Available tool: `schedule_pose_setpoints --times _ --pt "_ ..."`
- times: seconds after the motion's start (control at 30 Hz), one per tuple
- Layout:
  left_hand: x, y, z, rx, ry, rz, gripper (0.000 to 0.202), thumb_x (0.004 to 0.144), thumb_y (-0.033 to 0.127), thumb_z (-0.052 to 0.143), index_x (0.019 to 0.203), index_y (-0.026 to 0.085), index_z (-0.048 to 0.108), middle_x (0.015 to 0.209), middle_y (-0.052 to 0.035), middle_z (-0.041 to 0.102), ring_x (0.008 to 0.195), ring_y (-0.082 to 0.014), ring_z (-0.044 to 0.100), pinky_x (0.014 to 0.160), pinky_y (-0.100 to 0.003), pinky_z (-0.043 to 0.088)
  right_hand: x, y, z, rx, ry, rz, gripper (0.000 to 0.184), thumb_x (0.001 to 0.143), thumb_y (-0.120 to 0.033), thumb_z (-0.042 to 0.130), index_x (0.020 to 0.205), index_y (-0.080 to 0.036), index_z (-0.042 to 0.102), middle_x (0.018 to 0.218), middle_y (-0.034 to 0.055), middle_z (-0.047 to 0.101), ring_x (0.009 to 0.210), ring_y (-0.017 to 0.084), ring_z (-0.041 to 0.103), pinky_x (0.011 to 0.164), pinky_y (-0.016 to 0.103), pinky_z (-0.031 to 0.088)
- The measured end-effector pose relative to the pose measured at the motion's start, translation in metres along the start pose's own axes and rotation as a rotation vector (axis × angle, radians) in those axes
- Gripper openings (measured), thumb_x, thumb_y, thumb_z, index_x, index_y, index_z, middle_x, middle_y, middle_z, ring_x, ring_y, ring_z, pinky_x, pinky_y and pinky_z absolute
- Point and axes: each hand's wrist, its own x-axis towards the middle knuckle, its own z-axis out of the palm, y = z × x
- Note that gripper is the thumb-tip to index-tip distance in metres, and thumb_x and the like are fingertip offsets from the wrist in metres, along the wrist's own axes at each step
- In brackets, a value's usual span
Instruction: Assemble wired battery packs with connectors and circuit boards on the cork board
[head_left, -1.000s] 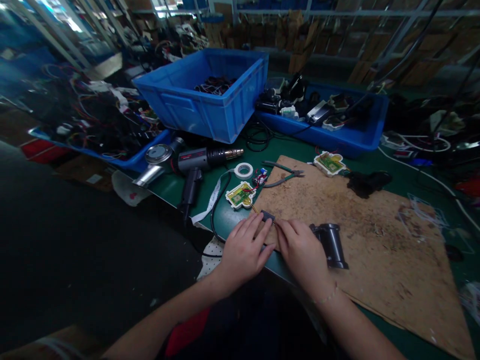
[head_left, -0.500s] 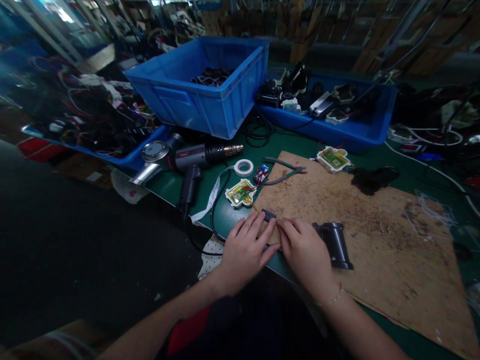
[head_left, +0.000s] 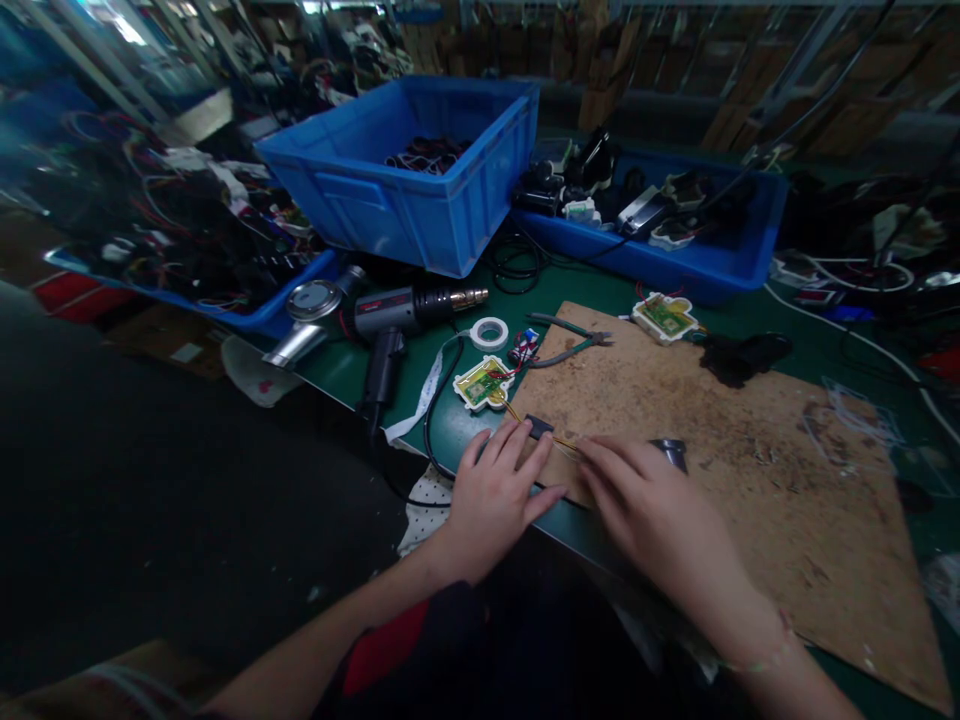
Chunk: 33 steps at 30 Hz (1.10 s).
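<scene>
My left hand (head_left: 496, 490) lies over the front edge of the brown board, fingers stretched out and thumb apart. Its fingertips touch a small black rectangular piece (head_left: 538, 427). Thin yellow wires (head_left: 564, 442) run out of that piece to my right hand (head_left: 664, 500), whose fingers are closed together at their far end. On the other side, wires lead to a green circuit board in a white housing (head_left: 484, 384). Partly behind my right hand is a dark grey cylindrical part (head_left: 673, 453).
Green-handled cutters (head_left: 574, 345) lie across the edge of the brown board (head_left: 750, 520). Left of it are a tape roll (head_left: 488, 334) and a heat gun (head_left: 390, 325) with its cord. Blue bins (head_left: 390, 215) stand behind. A second circuit board housing (head_left: 664, 318) is at the back.
My right hand has moved right, away from the black piece, and yellow wires now show between them. It covers more of the grey cylindrical part. My left hand has stayed almost in place.
</scene>
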Motion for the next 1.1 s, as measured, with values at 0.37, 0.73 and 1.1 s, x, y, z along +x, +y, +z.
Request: schedule_pose_setpoints --times 0.37,0.73,1.1 --pt "-0.001 -0.001 0.001 -0.023 0.035 -0.011 0.051 0.098 0.051 0.053 0.143 0.028 0.051 0.148 -0.0091 0.054 0.137 -0.0301 0.048 0.110 -0.053 0.038 -0.051 0.067 -0.027 0.079 -0.104 -0.060 0.065 0.089 -0.048 0.067 0.146 -0.026 0.046 0.156 0.0133 0.038 0.138 0.032 0.046 0.107 0.053 0.049" --pt "0.001 -0.001 -0.001 -0.017 0.015 -0.006 0.052 0.097 0.052 0.054 0.142 0.027 0.053 0.148 -0.0101 0.054 0.136 -0.0323 0.049 0.108 -0.054 0.038 -0.048 0.048 -0.009 -0.027 0.022 -0.173 0.049 0.091 -0.040 0.065 0.137 -0.025 0.058 0.133 0.0091 0.065 0.133 0.031 0.051 0.103 0.053 0.047" --pt "0.002 -0.003 0.000 -0.030 0.004 0.001 0.053 0.096 0.054 0.053 0.142 0.027 0.053 0.148 -0.0101 0.054 0.135 -0.0331 0.050 0.107 -0.054 0.040 -0.048 0.039 0.000 -0.023 0.051 -0.089 0.043 0.090 -0.039 0.065 0.129 -0.021 0.062 0.135 0.0101 0.063 0.125 0.031 0.054 0.100 0.050 0.047"
